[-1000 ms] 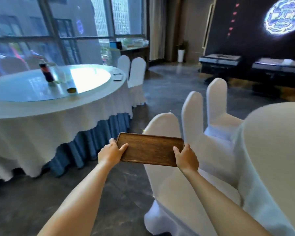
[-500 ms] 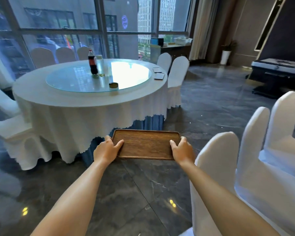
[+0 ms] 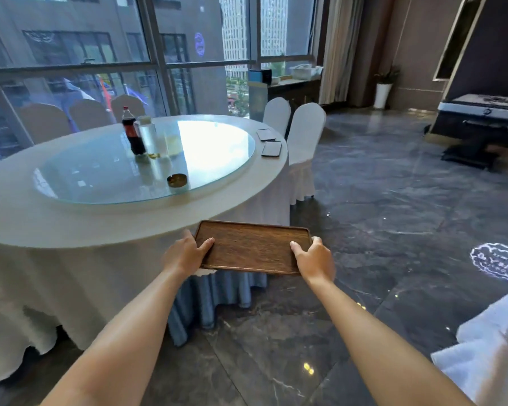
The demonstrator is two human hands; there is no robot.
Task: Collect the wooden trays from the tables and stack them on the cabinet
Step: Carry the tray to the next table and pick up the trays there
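While carried in both hands, one wooden tray (image 3: 251, 247) sits level and empty in the air, just off the near edge of the round table (image 3: 106, 227) and above the dark floor (image 3: 393, 230). Collected, then, by the look of it, but not yet stacked: no stack of trays showing anywhere. Possibly the cabinet (image 3: 294, 90) meant by the task beyond the table by the window, though hard to say for sure from here.

On the table itself, only a cola bottle (image 3: 131, 130), a clear jug beside it, a small round dish (image 3: 177, 180) on the glass turntable (image 3: 147, 162), and two flat dark items (image 3: 269, 142) at the far right rim; too small to tell whether trays or something else. So at least the carry and the set-down left, and perhaps further pickups.

Left hand (image 3: 185, 253) clamped on the tray's left short edge, thumb over the rim and lying on the top face, other fingers hidden beneath. Right hand (image 3: 314, 257) mirroring it on the right short edge, thumb on top, fingers wrapped under. Both forearms stretched forward, roughly parallel, bare, wrists straight, tray well out in front of the body.
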